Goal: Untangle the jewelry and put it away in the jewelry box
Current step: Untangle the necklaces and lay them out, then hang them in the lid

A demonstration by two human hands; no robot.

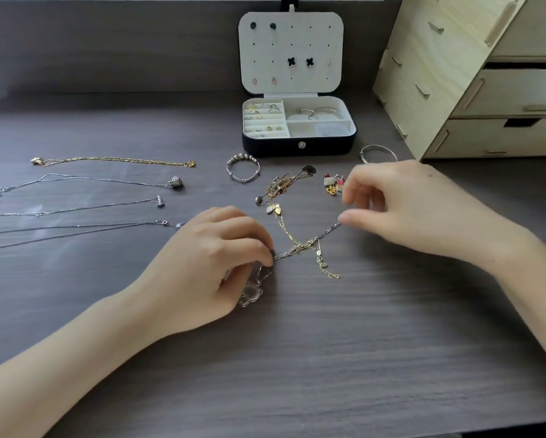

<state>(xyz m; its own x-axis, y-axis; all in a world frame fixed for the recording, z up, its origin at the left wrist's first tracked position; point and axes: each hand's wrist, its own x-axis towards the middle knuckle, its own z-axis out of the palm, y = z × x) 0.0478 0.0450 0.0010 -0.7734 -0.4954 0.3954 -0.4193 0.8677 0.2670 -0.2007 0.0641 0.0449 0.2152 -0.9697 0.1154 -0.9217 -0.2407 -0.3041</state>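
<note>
Tangled chains [300, 246] stretch between both hands [208, 263], loose pendants [333, 184] just beside.

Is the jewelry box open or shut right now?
Open. The jewelry box has its lid standing upright behind it, earrings pinned to the inner face, and the compartments with rings and bangles are exposed.

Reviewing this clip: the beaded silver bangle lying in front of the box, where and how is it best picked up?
Pinch the beaded silver bangle on its plain thin wire arc nearest the person, coming from above. It lies flat, and the far arc's round beads would probably slip.
</note>
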